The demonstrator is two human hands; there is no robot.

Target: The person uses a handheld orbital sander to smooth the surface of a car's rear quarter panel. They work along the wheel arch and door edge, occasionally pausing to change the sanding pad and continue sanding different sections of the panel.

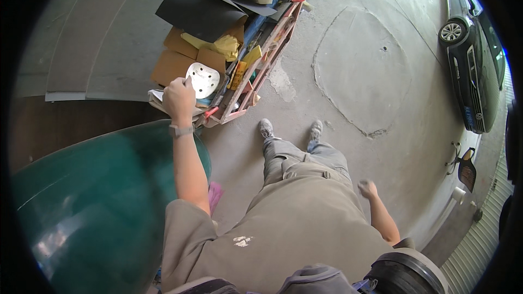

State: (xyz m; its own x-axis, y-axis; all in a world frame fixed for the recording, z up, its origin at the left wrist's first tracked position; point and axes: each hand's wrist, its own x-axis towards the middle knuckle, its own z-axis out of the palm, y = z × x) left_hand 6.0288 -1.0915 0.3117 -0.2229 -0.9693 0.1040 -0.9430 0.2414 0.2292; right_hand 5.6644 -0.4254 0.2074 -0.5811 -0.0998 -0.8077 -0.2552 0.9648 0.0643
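Note:
A white round disc with several holes [203,80], like a sanding disc, is pinched at its left edge by my left hand [178,100], which has a watch on the wrist. Beneath and beyond the disc are brown cardboard box flaps [168,67] on a cart. My right hand [367,189] hangs at my right side with its fingers curled. Something grey shows at its fingertips, but blur hides whether it holds anything.
The cart's pinkish-red side rack [245,96] holds tools and yellow packets. Black sheets [200,12] lie on the cart. A glossy green panel [94,196] curves close on my left. At the right are a dark parked car [470,65] and a mesh-backed chair [466,170].

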